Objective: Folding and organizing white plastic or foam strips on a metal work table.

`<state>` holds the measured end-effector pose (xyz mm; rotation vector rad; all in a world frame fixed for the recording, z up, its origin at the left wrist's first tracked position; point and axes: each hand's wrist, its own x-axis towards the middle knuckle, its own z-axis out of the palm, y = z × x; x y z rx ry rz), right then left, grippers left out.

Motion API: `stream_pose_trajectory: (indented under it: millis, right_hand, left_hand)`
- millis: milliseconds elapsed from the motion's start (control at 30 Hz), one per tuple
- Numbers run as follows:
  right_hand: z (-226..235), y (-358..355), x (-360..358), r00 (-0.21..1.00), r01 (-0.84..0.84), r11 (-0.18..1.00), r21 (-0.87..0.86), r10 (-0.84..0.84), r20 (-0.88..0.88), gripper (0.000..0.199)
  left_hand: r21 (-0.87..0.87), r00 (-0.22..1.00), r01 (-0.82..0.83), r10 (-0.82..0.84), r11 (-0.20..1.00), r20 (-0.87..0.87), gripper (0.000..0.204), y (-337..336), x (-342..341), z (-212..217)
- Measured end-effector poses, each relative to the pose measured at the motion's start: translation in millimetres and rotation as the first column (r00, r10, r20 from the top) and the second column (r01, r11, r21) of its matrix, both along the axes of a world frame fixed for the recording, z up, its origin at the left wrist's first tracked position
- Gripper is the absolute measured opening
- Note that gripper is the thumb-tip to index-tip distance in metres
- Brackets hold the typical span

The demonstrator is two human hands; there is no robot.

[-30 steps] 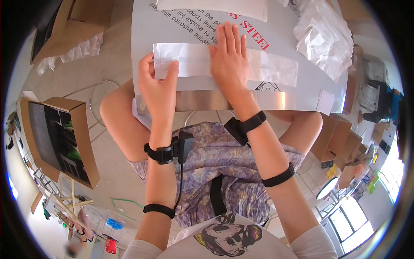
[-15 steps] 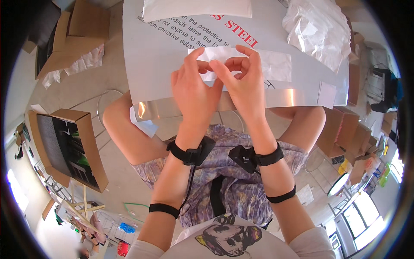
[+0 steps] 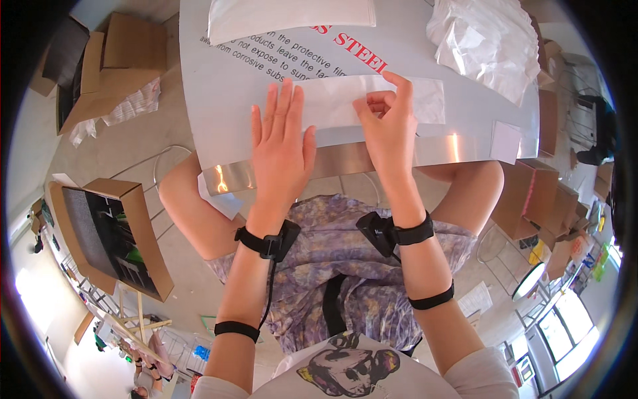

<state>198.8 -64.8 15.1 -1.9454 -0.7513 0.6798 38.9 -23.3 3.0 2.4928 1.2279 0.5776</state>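
A long, narrow white sleeve [image 3: 332, 100], thin like paper or film, lies flat across the table near its front edge. My left hand [image 3: 280, 133] rests palm down over the sleeve's left end, fingers stretched out and thumb apart. Over the right half of it is my right hand [image 3: 391, 123], thumb and lower fingers curled together, index finger reaching forward. Whether anything sits in that pinch is hidden. The table [image 3: 226, 113] has a grey film with printed lettering and a bare metal front edge.
A flat white stack [image 3: 292, 18] lies at the table's far left, a crumpled pile of white bags [image 3: 485, 46] at its far right. A small pale card [image 3: 506, 141] sits by the right front corner. Cardboard boxes [image 3: 109, 236] stand on the floor at both sides.
My hands were close together over the middle of the sleeve. Now the left one has moved left and flattened onto it; the right stays over the sleeve with curled fingers.
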Motion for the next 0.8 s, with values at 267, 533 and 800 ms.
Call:
stream_pose_trajectory:
  millis: [267, 533, 800]
  right_hand:
    - [0.9, -1.1, 3.8, 0.99, -0.023, 1.0, 0.008, 0.021, 0.141, 0.057]
    - [-1.4, -2.3, 5.0, 0.986, -0.025, 1.0, -0.016, 0.027, 0.167, 0.06]
    - [-0.2, -3.5, 6.8, 0.978, -0.03, 0.999, -0.021, 0.034, 0.208, 0.06]
  left_hand:
    - [-0.061, 0.986, 0.127, -0.133, 0.99, -0.098, 0.06, -2.6, 9.3, -15.5]
    - [-0.025, 0.981, 0.12, -0.122, 0.992, -0.147, 0.069, -4.0, 10.0, -18.3]
    - [-0.074, 0.988, 0.127, -0.132, 0.989, -0.078, 0.068, -3.3, 8.4, -17.5]
